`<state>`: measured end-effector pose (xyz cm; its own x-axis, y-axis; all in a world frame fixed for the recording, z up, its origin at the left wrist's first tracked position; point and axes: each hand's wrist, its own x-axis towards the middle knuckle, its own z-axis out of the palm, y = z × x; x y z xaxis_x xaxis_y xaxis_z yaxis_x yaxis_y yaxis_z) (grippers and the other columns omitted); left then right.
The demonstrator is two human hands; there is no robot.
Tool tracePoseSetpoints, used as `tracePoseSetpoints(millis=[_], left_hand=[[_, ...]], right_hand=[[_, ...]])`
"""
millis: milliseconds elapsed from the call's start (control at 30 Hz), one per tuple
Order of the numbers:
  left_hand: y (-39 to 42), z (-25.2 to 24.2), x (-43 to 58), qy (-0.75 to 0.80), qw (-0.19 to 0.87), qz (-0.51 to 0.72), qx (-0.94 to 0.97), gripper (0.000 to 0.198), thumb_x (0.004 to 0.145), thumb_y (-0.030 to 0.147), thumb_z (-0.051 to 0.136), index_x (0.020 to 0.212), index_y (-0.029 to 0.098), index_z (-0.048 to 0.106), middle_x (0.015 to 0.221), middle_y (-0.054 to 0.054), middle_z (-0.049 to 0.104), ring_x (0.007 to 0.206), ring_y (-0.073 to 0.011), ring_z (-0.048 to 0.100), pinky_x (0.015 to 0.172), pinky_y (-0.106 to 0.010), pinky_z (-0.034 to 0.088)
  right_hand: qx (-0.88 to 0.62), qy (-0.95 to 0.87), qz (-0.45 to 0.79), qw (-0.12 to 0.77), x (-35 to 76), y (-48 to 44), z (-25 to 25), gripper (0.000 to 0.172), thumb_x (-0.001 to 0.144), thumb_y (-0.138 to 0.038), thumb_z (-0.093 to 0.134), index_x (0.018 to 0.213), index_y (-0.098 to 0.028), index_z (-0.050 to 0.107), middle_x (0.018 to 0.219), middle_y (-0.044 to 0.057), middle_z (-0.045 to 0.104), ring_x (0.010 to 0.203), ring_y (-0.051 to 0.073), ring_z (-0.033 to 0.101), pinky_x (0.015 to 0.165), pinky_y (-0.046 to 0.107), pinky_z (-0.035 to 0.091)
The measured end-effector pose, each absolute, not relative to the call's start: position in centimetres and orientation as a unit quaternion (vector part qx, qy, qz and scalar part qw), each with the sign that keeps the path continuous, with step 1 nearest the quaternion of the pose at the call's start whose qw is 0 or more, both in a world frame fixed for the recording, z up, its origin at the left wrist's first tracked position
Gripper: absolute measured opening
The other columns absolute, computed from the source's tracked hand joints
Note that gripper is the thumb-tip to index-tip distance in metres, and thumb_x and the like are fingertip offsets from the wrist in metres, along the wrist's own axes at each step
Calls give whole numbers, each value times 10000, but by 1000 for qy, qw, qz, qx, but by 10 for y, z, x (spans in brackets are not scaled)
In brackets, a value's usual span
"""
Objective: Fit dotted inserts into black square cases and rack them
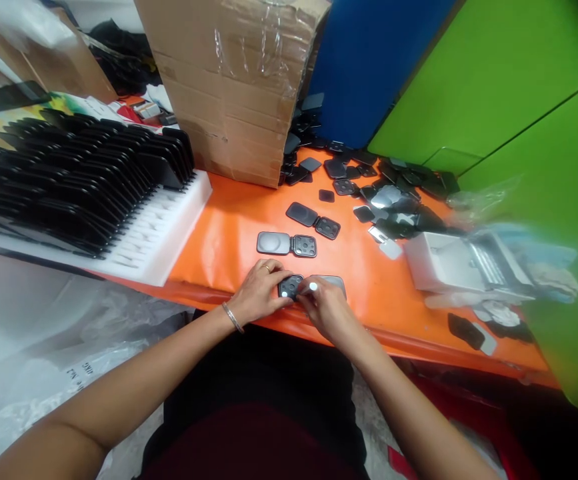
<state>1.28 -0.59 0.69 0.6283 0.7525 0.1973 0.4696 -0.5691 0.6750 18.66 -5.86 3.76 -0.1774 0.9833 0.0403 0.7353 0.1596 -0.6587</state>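
Note:
My left hand (259, 291) and my right hand (325, 307) meet at the near edge of the orange table (229, 220). Both pinch a small black square part with round holes (289, 286). A grey flat plate (333, 283) lies just under and behind my right hand, partly hidden by it. A ring shows on my left hand and a bracelet on its wrist. Two more grey-and-black pairs lie a little farther away: one pair (287, 244) straight ahead, another pair (313, 220) beyond it.
A white foam rack (156, 240) filled with several upright black plates stands at the left. A taped cardboard box (233, 80) sits at the back. Loose dark parts (393, 193) are heaped at the right, beside a small white box (449, 263). Green panels rise at the right.

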Motion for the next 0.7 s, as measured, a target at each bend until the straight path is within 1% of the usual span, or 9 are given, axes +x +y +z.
tracePoseSetpoints(millis=[133, 300, 367, 500, 600, 700], left_hand=[[-7, 6, 13, 366, 276, 233, 858, 428, 741, 350, 704, 1143, 246, 599, 1022, -55, 527, 993, -228, 470, 895, -387, 440], [-8, 6, 14, 375, 274, 231, 855, 442, 731, 372, 711, 1133, 226, 603, 1034, -54, 528, 994, -227, 459, 892, -370, 438], [-7, 6, 13, 374, 277, 229, 855, 440, 738, 388, 704, 1135, 228, 605, 1038, -55, 527, 995, -226, 456, 888, -367, 439], [-6, 4, 12, 374, 278, 223, 856, 441, 739, 396, 697, 1144, 248, 604, 1053, -52, 526, 1004, -227, 453, 884, -369, 435], [-7, 3, 11, 376, 276, 218, 857, 432, 740, 414, 690, 1131, 249, 606, 1060, -51, 528, 1011, -230, 453, 883, -373, 431], [-9, 3, 12, 380, 270, 220, 857, 392, 762, 407, 666, 1113, 243, 608, 1058, -53, 533, 1006, -229, 459, 884, -375, 426]], right_hand=[[-574, -756, 258, 181, 186, -49, 51, 105, 794, -126, 498, 753, -193, 569, 751, 53, 633, 652, 171, 581, 607, 270, 417], [-572, -746, 309, 146, 193, -42, 56, 109, 801, -146, 509, 759, -202, 591, 718, 30, 663, 640, 171, 611, 604, 267, 435], [-576, -737, 321, 149, 195, -43, 55, 92, 789, -153, 528, 776, -205, 603, 718, 26, 673, 638, 176, 621, 605, 276, 450], [-587, -714, 334, 185, 196, -47, 48, 69, 744, -184, 598, 800, -216, 622, 743, 30, 686, 647, 190, 640, 608, 295, 484], [-598, -713, 311, 192, 194, -49, 41, 74, 727, -195, 621, 797, -217, 615, 741, 36, 680, 642, 195, 638, 591, 302, 489], [-595, -731, 283, 177, 193, -47, 38, 76, 732, -159, 591, 775, -221, 605, 719, 33, 672, 642, 192, 631, 579, 293, 475]])
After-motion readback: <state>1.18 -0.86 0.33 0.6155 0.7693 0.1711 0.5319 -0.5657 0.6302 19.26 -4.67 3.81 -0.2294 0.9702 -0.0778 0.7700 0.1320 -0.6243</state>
